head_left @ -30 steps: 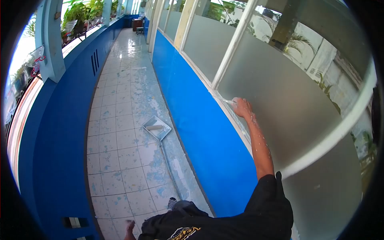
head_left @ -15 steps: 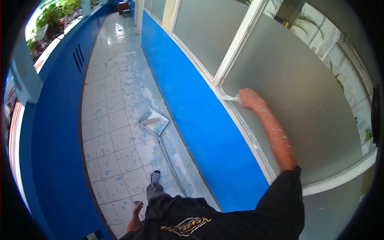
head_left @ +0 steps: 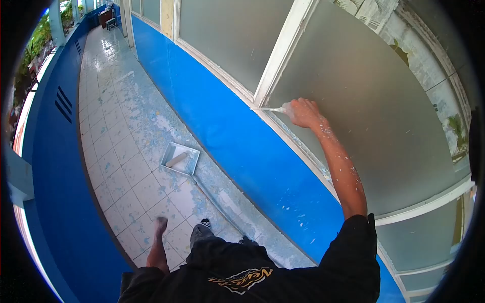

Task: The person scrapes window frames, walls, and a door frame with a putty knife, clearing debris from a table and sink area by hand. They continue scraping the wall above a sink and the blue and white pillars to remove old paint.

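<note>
My right hand (head_left: 305, 113) is closed around a whitish paintbrush (head_left: 277, 109), its grip mostly hidden by the fingers. The brush tip meets the white window frame (head_left: 259, 101) at the lower corner where upright and sill join. White specks of paint cover the right forearm and hand. Behind them stands a frosted glass pane (head_left: 364, 121). Low on the left, my left hand (head_left: 160, 223) hangs over the tiled floor beside my leg, touching nothing I can see; motion blurs its fingers.
On the floor lies a paint tray (head_left: 188, 168) with a roller (head_left: 177, 159) in it and a long pole (head_left: 217, 202) running toward my feet. A blue wall (head_left: 217, 121) drops below the windows. Another blue wall (head_left: 55, 166) borders the walkway's left. Dark furniture (head_left: 107, 19) stands far off.
The view has turned right. My right hand has moved the brush along the sill to the corner by the upright. My left hand has swung forward and up.
</note>
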`<state>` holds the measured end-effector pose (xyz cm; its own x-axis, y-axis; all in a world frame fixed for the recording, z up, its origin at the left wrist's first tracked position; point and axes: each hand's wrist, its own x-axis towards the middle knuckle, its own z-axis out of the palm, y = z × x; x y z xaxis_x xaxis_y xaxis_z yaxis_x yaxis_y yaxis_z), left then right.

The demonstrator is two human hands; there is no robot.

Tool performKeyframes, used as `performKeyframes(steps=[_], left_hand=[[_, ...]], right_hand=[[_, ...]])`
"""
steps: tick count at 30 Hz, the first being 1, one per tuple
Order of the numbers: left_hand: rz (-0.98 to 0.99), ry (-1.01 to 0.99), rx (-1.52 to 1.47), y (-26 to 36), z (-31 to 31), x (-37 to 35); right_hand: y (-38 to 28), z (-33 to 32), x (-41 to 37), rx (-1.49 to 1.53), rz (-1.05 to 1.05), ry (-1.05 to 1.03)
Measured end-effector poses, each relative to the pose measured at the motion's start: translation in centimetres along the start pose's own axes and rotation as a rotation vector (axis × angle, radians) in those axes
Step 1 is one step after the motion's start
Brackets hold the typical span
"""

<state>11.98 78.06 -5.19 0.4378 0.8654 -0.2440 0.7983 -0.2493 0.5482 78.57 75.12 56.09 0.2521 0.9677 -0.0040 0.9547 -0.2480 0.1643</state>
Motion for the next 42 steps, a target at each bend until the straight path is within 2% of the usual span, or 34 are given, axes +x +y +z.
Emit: performKeyframes(steps=[3, 4, 6, 9, 10, 11, 13, 14, 15, 16, 18, 19, 21, 22, 25, 28, 31, 33, 35, 36, 39, 42], left_hand=[[-0.088, 0.238, -0.501, 5.5, -4.9, 6.1], [-0.031, 0.223, -0.528, 7.9, -6.5, 6.8], [-0.008, 0.201, -0.529, 11.9, -7.6, 7.9], [0.017, 0.133, -0.711, 12.5, -4.2, 7.0], [-0.001, 0.083, -0.595, 12.6, -3.8, 5.7], [0.048, 0.089, -0.599, 9.9, -0.5, 5.0], [-0.049, -0.167, -0.505, 6.6, 3.3, 2.0], [-0.245, -0.23, -0.618, 6.3, 3.8, -0.6], [-0.26, -0.325, -0.537, 4.2, 5.0, -2.1], [-0.257, -0.391, -0.381, 2.6, 5.3, -3.3], [-0.468, -0.351, -0.464, 1.8, 4.4, -7.2], [-0.5, -0.338, -0.491, 1.4, 3.9, -7.9], [-0.582, -0.326, -0.546, 0.3, 3.6, -10.3], [-0.608, -0.327, -0.565, 0.0, 3.5, -11.1], [-0.651, -0.296, -0.597, -1.0, 3.0, -11.3], [-0.641, -0.231, -0.566, -0.9, 3.2, -9.9], [-0.484, -0.242, -0.493, -0.1, 3.9, -6.0], [-0.247, -0.299, -0.394, 1.3, 3.5, -2.4], [0.201, -0.146, -0.239, 2.4, 4.9, 1.5], [0.23, -0.128, -0.261, 3.7, 4.8, 2.8], [0.239, -0.146, -0.321, 11.6, 3.1, 6.0], [0.272, -0.114, -0.484, 17.1, 3.3, 6.4]], right_hand=[[1.8, 2.6, 0.3, -0.019, -0.07, 0.0], [2.9, 3.4, 0.0, -0.024, -0.107, 0.009], [2.8, -2.4, -1.9, -0.079, -0.078, -0.339], [0.4, -8.3, -3.9, -0.276, -0.025, -0.593], [0.5, -7.8, -3.7, -0.218, -0.055, -0.459], [1.0, -6.8, -3.2, -0.164, -0.084, -0.325], [1.2, -4.1, -1.8, -0.138, -0.098, -0.117], [0.6, -2.5, -0.5, -0.162, -0.081, -0.037], [0.2, -1.4, 0.6, -0.187, -0.062, 0.047], [0.4, -0.5, 1.3, -0.168, -0.054, -0.001], [0.7, 1.1, 1.8, -0.129, -0.039, -0.113], [1.6, 1.4, 0.8, -0.084, -0.049, -0.094], [4.8, 2.7, -3.9, 0.006, -0.075, -0.077], [6.0, 2.4, -6.9, 0.007, -0.029, -0.132], [5.8, -2.9, -14.7, 0.016, 0.172, -0.361], [6.3, -5.5, -18.2, -0.138, 0.293, -0.605], [5.0, -5.8, -17.5, -0.194, 0.197, -0.401], [3.7, -4.1, -14.9, -0.111, 0.162, -0.157], [2.3, -2.2, -11.3, -0.07, 0.144, -0.121], [1.8, -1.4, -10.5, -0.055, 0.122, -0.096], [2.1, -0.1, -12.1, -0.044, 0.128, -0.206], [5.0, 0.6, -18.6, 0.051, 0.248, -0.313]])
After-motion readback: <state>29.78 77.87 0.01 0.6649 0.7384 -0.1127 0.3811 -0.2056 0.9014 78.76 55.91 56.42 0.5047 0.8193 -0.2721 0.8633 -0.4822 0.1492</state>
